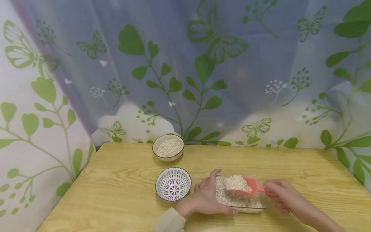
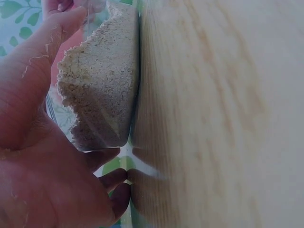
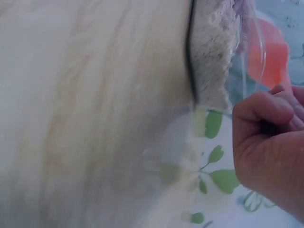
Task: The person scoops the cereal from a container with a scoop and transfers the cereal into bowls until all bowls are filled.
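Your right hand (image 1: 279, 193) pinched the handle of one pink scoop (image 1: 246, 187), heaped with oats and held just above the clear tub (image 1: 256, 209); your left hand (image 1: 207, 198) lay spread against the tub's left wall, steadying it. The oats looked light, loose and quick to spill; a level hold on the handle seemed best. Left of the tub: one patterned bowl (image 1: 173, 184), empty; beyond it, one bowl of oats (image 1: 168, 147).
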`<state>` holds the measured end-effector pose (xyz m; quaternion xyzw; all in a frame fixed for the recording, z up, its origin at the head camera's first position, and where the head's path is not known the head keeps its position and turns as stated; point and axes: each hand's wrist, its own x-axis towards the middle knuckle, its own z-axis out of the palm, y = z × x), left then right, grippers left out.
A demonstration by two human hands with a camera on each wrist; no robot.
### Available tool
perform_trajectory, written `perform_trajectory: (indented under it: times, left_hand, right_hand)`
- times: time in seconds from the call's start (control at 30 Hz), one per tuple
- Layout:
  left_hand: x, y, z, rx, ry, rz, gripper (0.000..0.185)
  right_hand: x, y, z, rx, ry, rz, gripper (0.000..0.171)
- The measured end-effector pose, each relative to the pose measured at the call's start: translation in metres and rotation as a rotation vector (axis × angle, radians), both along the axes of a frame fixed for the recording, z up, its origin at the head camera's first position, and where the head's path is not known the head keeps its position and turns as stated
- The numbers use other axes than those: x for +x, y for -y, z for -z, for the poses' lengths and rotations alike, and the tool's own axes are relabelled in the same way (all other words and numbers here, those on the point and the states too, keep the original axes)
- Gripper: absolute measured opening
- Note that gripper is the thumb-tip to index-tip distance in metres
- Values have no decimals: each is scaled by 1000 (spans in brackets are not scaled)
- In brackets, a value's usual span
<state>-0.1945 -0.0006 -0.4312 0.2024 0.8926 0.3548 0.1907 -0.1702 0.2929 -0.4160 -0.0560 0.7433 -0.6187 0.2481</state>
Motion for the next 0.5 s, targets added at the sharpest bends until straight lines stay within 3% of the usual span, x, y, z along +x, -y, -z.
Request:
perform_trajectory:
  times: [0.13,0.3,0.5]
  left_hand:
    - [0,2,1,8,12,-5,128]
    - [-1,3,0,5,-14,1,127]
    - [-3,5,-3,2,-29,24,126]
  right_hand:
    - [-1,-7,6,-93,-14,-6,33]
    - [-1,-13,9,-257,-48,-74,31]
    - [-1,-18,8,-447,-19,-143,38]
